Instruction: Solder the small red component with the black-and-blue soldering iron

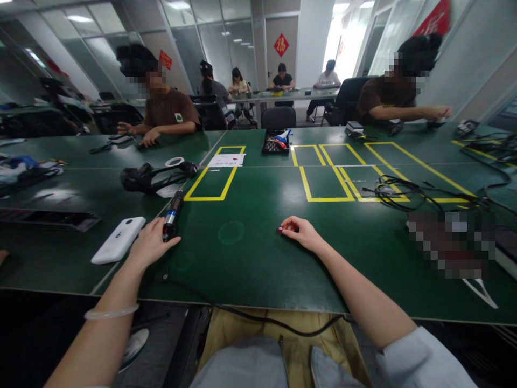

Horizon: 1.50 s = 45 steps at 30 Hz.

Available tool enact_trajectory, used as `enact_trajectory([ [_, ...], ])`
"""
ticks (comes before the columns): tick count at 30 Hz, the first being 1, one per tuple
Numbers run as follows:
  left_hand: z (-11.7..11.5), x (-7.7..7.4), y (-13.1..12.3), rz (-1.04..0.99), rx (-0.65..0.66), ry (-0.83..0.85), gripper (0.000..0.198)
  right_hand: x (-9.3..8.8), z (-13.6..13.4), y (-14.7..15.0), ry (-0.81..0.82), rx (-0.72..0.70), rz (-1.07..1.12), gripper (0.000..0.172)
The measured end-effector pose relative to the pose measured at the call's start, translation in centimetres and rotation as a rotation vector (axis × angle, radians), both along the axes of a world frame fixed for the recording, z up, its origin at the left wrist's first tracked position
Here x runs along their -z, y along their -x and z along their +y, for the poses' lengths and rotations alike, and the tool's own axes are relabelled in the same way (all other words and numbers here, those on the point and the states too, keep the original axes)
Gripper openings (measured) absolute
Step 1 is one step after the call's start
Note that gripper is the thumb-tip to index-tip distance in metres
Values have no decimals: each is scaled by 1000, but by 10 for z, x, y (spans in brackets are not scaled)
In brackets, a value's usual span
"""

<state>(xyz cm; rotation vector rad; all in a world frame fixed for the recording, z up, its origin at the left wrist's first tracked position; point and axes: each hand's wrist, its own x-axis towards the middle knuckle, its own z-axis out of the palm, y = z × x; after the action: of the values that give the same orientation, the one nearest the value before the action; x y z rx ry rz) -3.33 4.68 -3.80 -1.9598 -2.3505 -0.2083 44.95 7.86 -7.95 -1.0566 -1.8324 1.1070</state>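
At the left, my left hand is around the near end of a black cylindrical tool with a blue and silver band. Its fingers lie along the left side and its thumb sticks out to the right. My right hand rests low over the green table, fingertips pinched on a small red piece whose kind I cannot make out. Beside my left hand lies a white, rounded box-like device.
Behind the tool are a black headset-like strap and a paper sheet. A black tray holds coloured pieces. Tangled black cables lie at right; another cable crosses the front edge. Two co-workers sit opposite.
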Motion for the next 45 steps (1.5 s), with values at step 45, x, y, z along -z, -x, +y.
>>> enact_trajectory([
  [45,7,13,-297,-302,515,-44,73,1,1,2,-241,40,-64,9],
])
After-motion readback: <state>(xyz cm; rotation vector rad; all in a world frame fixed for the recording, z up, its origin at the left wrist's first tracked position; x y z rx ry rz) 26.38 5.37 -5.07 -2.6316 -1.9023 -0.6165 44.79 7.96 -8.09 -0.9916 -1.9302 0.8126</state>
